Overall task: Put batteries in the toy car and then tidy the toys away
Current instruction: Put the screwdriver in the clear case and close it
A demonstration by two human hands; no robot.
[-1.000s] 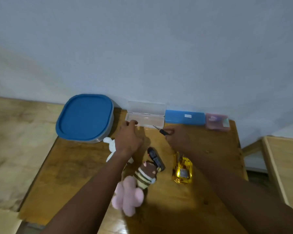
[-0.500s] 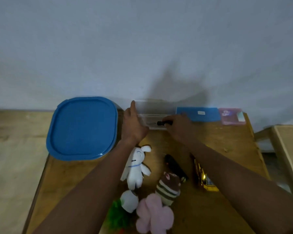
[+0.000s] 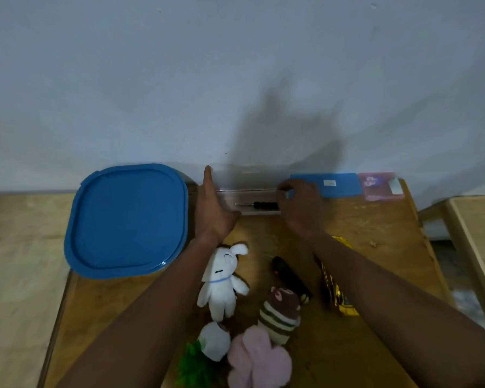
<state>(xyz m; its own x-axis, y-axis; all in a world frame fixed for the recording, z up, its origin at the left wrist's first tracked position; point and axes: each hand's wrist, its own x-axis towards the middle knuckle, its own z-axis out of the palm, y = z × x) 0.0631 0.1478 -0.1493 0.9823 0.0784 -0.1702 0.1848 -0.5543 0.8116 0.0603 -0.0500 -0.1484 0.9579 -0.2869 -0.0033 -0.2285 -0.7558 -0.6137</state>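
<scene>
Head view, looking down on the wooden table (image 3: 375, 219). Clear case (image 3: 249, 204) at twelve o'clock against the wall, lid up, screwdriver (image 3: 259, 205) lying flat inside, tip toward nine. Left hand (image 3: 212, 211) flat and open against the case's nine o'clock end, fingers straight, bracing, gripping nothing. Right hand (image 3: 301, 208) curled at the three o'clock end, fingertips on the lid edge; whether pinching or just touching, cannot tell. Toy car (image 3: 335, 289), gold, down at four o'clock, mostly hidden under the right forearm. Black remote-like piece (image 3: 290, 277) just beside it toward nine. White rabbit (image 3: 221, 278), striped plush (image 3: 279, 315), pink plush (image 3: 259, 357) clustered at six. Blue-lidded tub (image 3: 126, 219) at nine, shut. Blue box (image 3: 326, 184) and pink box (image 3: 380, 186) at one.

Likely step: shutting the case on the tool. Best done by holding the base square with the left, bringing the lid down evenly, checking the shaft clears the rim, then pressing both ends until seated.
</scene>
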